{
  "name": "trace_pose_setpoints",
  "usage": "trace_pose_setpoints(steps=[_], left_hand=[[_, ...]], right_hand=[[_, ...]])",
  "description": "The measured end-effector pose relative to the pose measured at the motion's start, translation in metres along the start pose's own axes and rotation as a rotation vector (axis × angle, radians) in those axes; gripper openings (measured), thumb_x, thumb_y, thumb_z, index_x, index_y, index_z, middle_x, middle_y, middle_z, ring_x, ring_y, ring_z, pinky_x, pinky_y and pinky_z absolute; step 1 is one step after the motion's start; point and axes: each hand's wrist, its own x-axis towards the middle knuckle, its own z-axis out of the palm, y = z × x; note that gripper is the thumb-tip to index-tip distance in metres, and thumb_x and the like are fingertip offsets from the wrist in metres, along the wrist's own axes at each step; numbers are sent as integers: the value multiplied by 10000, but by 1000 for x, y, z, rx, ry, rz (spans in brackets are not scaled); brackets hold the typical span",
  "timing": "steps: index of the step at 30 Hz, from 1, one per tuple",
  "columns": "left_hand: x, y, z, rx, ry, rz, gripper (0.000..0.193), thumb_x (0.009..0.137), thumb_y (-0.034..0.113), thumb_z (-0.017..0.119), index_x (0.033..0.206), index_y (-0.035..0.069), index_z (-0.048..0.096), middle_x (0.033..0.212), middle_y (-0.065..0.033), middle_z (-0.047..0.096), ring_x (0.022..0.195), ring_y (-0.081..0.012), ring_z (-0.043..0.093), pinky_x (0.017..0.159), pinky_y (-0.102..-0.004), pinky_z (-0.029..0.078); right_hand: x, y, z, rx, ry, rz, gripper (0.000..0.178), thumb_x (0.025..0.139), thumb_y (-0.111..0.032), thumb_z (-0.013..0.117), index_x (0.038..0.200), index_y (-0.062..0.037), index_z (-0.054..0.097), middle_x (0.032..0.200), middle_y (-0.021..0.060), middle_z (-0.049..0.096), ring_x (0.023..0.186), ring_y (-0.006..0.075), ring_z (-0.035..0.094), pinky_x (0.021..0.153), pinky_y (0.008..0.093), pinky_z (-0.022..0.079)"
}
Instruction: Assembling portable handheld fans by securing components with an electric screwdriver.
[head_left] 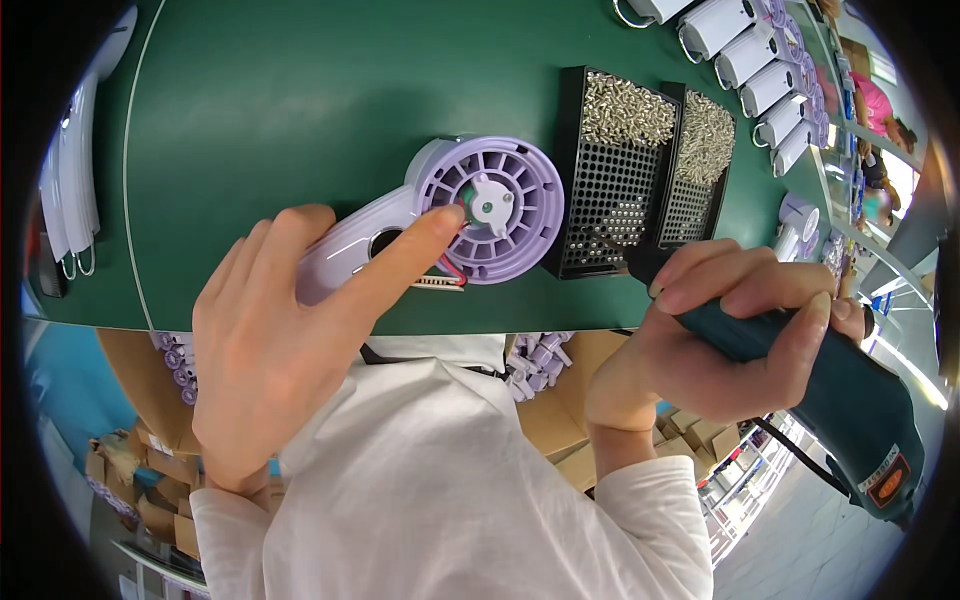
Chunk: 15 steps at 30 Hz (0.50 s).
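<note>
A lilac handheld fan housing (545, 215) lies on the green table, its round slotted head to the right and its handle toward my left hand. My left hand (285, 320) holds it by the handle, with one fingertip pressing beside the motor plate (490, 206) at the hub. A red wire (453, 270) and a small white strip show below the head. My right hand (730, 325) is wrapped round a dark electric screwdriver (850, 400). Its bit points left over the lower part of a black perforated tray (612, 185) bearing silver screws; whether it touches a screw I cannot tell.
A second black screw tray (690, 205) stands right of the first. White fan parts with loops (720, 25) line the far right, and white casings (70, 190) lie at the left edge. Open cartons (560, 415) of lilac parts sit below the table's near edge (420, 331).
</note>
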Motion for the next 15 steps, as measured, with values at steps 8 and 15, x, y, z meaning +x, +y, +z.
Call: trace_pose_setpoints(steps=[8,15], left_hand=[[0,-2,-1,-15,-4,7,562,588,54,742,1130,188,672,863,-100,542,677,-239,540,563,-323,452],[-6,-5,2,-3,24,66,544,598,54,729,1120,197,680,838,-90,524,642,-216,507,532,-307,430]], right_hand=[[-2,-6,7,-46,21,-63,173,934,-214,346,1065,-123,413,638,63,420,328,184,383,308,322,371],[8,-31,16,144,130,-168,215,900,-247,421,883,-34,439,668,48,404,345,141,345,321,290,301]])
